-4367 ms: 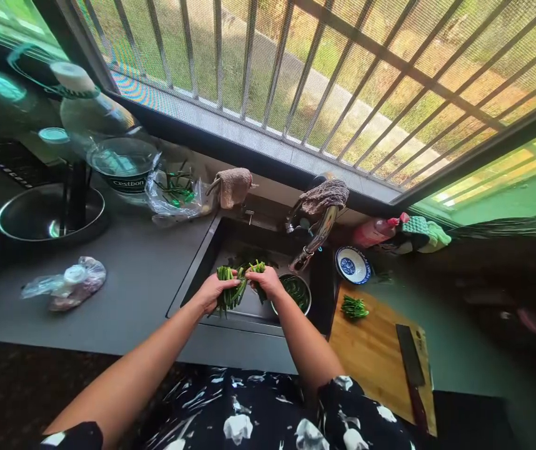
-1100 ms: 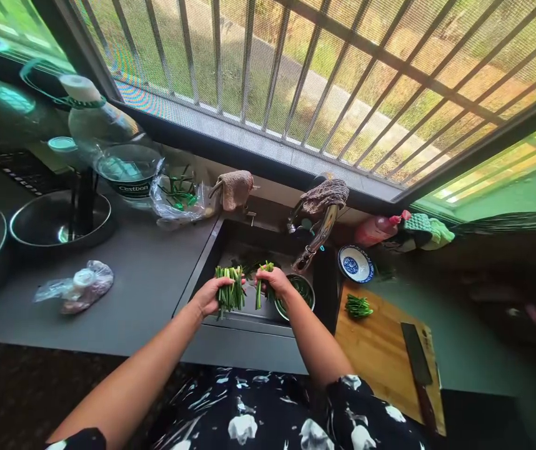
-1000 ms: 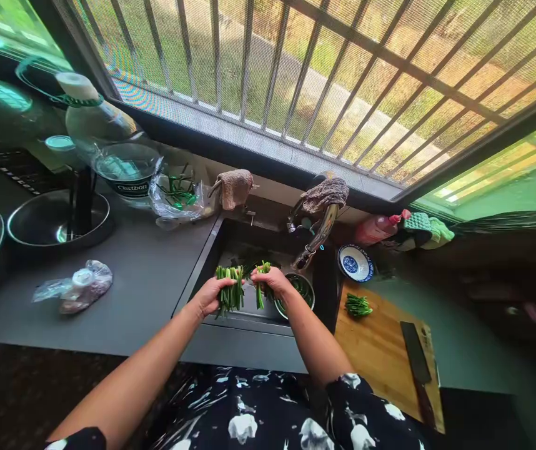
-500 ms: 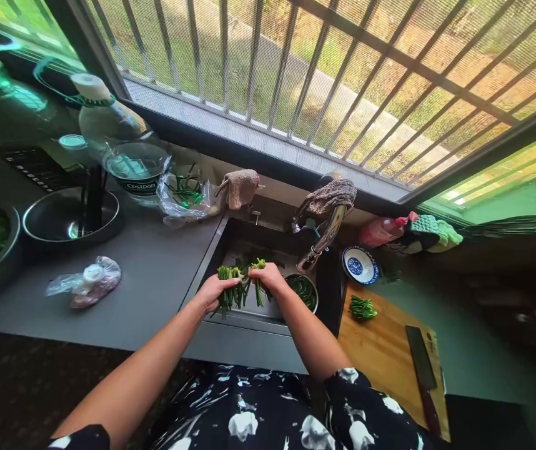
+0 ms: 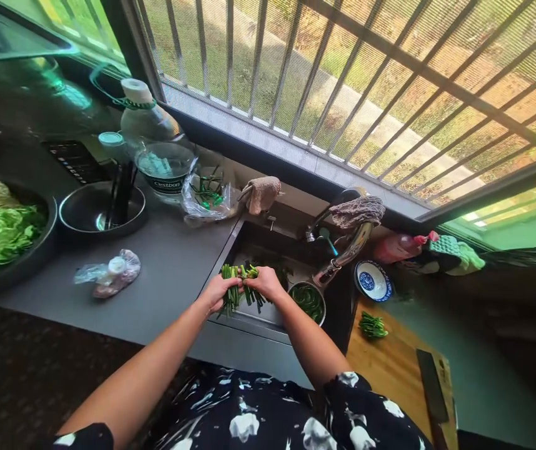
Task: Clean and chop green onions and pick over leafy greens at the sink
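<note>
Over the sink [image 5: 291, 247], my left hand [image 5: 215, 292] is closed around a bunch of green vegetable stems [image 5: 231, 299], its thumb across the top. Close beside it, my right hand [image 5: 267, 282] grips a second, smaller bunch of green stems [image 5: 252, 294]. The two bunches nearly touch, cut ends upward. Under my right forearm, a round metal bowl [image 5: 323, 306] with more greens in dark water stands in the sink. A short pile of greens [image 5: 372, 325] lies on the wooden cutting board [image 5: 392, 369] at my right.
A faucet [image 5: 350, 250] with a cloth over it arches above the sink's right side. The board also holds a cleaver [image 5: 431, 384]; behind it sits a blue-and-white dish [image 5: 373, 280]. Leftward are a tied plastic bag [image 5: 117, 273], a pan [image 5: 102, 209] and a large pot [image 5: 51, 240] of leafy greens.
My view has turned left, so the counter things sit farther right in the picture. My hands have come closer together, with the right bunch now beside the left one.
</note>
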Tool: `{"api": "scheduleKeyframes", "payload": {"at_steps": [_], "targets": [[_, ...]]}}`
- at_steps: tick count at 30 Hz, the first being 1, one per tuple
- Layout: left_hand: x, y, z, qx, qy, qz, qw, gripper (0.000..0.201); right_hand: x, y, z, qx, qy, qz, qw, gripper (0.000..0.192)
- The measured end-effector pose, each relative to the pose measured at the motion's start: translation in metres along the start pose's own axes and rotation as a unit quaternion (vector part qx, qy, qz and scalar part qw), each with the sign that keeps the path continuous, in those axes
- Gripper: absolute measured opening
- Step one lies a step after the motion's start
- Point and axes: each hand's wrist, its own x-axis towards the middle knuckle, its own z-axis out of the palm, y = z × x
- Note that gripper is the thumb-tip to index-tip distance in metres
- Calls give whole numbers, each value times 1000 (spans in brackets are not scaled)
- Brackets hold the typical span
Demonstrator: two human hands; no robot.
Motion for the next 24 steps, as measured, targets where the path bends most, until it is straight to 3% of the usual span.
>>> {"api": "scheduleKeyframes", "payload": {"at_steps": [5, 8, 12, 17, 20, 24], "targets": [[0, 8, -4, 6, -2, 7, 1000, 31, 10, -1, 7, -21, 12, -20, 1000, 4], [5, 11, -13, 24, -10, 17, 1000, 37, 17, -1, 11, 69, -39, 6, 997, 6], [13, 14, -27, 29, -15, 7, 999, 43, 27, -4, 17, 209, -105, 40, 971, 9], [17, 21, -43, 25, -8, 0, 1000, 39, 41, -13, 21, 213, -134, 35, 967, 11], [21, 23, -54, 12, 13, -4, 1000, 38, 51, -33, 9, 195, -94, 2, 976, 11], [26, 26, -67, -30, 0, -20, 999, 42, 63, -96, -24, 164, 28, -110, 980, 13]]}}
